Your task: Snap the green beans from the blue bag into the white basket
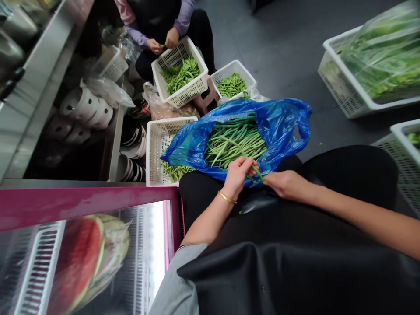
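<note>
My left hand, with a gold bangle at the wrist, is closed around a long green bean. The thumb and fingertips of my right hand pinch the bean's near end, just right of the left hand. Both hands are over my lap, at the near edge of a blue plastic bag. Inside the bag's wide mouth lies a heap of long green beans. Left of the bag stands a white basket with bean pieces at its bottom, partly covered by the bag.
Across from me a person's hands work over a white basket of bean pieces. Another small basket holds more. Crates of greens stand right. A glass-topped cooler with cut watermelon is at left, below metal shelving.
</note>
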{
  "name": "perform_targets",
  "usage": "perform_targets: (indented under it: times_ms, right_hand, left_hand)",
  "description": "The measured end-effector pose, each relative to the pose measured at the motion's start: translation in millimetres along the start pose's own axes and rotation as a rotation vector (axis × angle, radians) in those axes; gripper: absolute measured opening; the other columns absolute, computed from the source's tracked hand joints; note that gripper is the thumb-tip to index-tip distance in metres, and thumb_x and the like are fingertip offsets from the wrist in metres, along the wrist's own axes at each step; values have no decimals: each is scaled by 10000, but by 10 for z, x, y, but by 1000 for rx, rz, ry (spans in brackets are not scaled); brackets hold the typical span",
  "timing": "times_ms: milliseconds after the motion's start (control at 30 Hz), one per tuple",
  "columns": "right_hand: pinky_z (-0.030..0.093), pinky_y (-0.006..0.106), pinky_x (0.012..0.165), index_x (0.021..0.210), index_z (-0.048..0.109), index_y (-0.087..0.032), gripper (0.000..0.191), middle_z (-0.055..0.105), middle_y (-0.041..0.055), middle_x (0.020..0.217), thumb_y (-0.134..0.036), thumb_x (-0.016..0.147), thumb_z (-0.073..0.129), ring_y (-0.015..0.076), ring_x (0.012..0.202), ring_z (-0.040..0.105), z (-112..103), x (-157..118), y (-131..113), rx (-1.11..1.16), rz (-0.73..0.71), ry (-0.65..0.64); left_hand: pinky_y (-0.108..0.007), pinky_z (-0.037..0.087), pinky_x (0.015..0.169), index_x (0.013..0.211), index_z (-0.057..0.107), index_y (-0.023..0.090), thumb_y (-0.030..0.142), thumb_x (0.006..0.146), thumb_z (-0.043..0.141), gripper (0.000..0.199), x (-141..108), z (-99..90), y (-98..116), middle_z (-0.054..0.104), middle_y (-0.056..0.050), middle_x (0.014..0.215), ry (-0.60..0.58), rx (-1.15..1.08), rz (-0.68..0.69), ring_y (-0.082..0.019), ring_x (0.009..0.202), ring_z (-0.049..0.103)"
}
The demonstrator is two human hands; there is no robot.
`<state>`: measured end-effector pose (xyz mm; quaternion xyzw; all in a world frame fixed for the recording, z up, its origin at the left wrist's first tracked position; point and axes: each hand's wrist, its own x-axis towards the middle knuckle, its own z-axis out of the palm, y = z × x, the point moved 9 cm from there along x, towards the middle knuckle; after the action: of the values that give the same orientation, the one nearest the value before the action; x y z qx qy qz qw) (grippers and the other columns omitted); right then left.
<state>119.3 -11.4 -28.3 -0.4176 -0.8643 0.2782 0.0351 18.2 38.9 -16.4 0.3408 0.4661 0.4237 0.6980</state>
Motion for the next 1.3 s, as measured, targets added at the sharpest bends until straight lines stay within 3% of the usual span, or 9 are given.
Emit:
perform_targets:
  times_ms: [100, 200, 333, 467, 667, 767, 900, 1133, 1300]
  right_hand:
    - [436, 248, 546, 739, 701, -132, 161, 699, 115, 706, -127, 776, 545, 205, 658, 668, 234, 23, 86, -159, -18, -305]
    - [452, 254, 558, 950, 711, -154, 266, 717, 107, 881, -256, 706, 679, 217, 733, 672, -92, 114, 151, 82, -21, -295]
    - [452, 265, 522, 1116, 639, -189, 437, 668, 33, 735, -505, 828, 551, 148, 580, 597, -855, 296, 252, 812, 90, 80]
    - [445, 269, 509, 808, 644, -214, 265, 577, -17, 552, -475, 766, 669, 120, 483, 525, -1172, 259, 215, 972, 159, 464]
    - [478, 267, 485, 762, 616, -179, 343, 636, 2, 575, -470, 658, 765, 135, 478, 590, -492, 199, 178, 1290, 306, 266]
    - [440, 250, 428, 758, 605, -160, 398, 602, -16, 529, -497, 625, 769, 115, 407, 546, -109, 206, 72, 1460, 356, 108]
    - [465, 261, 495, 808, 627, -163, 343, 642, 9, 614, -502, 761, 655, 133, 497, 598, -28, 282, -217, 1173, 193, -37]
    - [309, 271, 495, 775, 643, -138, 422, 617, 88, 705, -402, 969, 377, 146, 574, 534, -635, 315, -446, -127, -274, 314]
    - [321, 249, 530, 653, 533, -178, 410, 537, 24, 618, -294, 986, 325, 111, 528, 480, -575, 247, -510, -31, -425, 251]
  left_hand:
    - [-208, 365, 508, 696, 615, 124, 515, 737, 670, 397, -127, 121, 109, 582, -1, 591, -102, 114, 44, -57, 481, 469]
    - [-212, 309, 484, 766, 652, 119, 516, 764, 645, 397, -274, 214, 192, 547, 11, 577, -237, 187, 22, -54, 471, 424]
    - [-220, 235, 471, 810, 698, 98, 494, 798, 615, 404, -387, 269, 147, 496, 13, 528, -370, 245, -29, -50, 463, 375]
    - [-219, 240, 444, 663, 643, 109, 438, 771, 633, 346, -259, 19, 32, 484, 12, 469, -180, 36, -58, -55, 412, 367]
    - [-213, 222, 378, 554, 586, 122, 407, 680, 653, 319, -351, 51, -94, 397, 12, 384, -340, -250, -159, -68, 347, 324]
    - [-212, 234, 370, 505, 511, 158, 529, 701, 629, 436, -407, 28, 262, 312, 32, 371, -304, -313, -6, -66, 351, 286]
    - [-214, 407, 508, 707, 565, 178, 553, 765, 612, 382, -340, -317, 745, 546, -7, 625, 56, -129, 252, -104, 577, 516]
    - [-216, 302, 488, 721, 476, 171, 497, 880, 476, 363, -291, -126, 116, 460, 43, 548, -115, 473, -2, -73, 483, 386]
    - [-233, 312, 563, 690, 428, 182, 499, 904, 432, 382, -351, -50, 130, 428, 40, 569, -159, 552, 67, -87, 554, 374]
